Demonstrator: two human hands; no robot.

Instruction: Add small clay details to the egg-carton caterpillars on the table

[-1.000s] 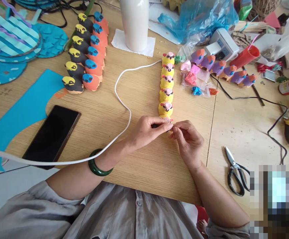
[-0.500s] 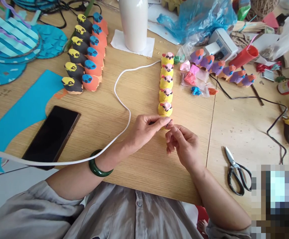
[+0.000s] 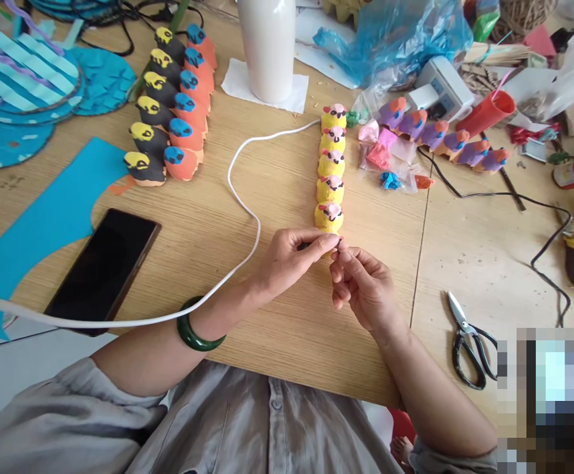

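My left hand (image 3: 289, 260) is closed, thumb against fingers, at the near end of a row of yellow egg-carton cups (image 3: 330, 191) with pink tops, red bits and dark marks. A thin black strip (image 3: 339, 243), apparently soft clay, shows at its thumb tip. Another dark lump (image 3: 303, 245) peeks out under the left thumb. My right hand (image 3: 368, 283) pinches at the same black strip from the right, thumb and forefinger together, other fingers curled. The fingertips of both hands nearly touch. The nearest yellow cup is mostly hidden behind them.
Black-and-yellow cups (image 3: 155, 112) and orange-and-blue cups (image 3: 188, 131) stand at left, near a phone (image 3: 104, 270). Purple cups (image 3: 435, 135) and clay packets (image 3: 380, 155) lie at back right. Scissors (image 3: 469, 345) rest at right. A white cable (image 3: 240, 263) crosses over my left wrist.
My right fingertips have moved slightly up and left to meet the black strip at my left thumb. Less of the strip shows now. The cups have stayed in place.
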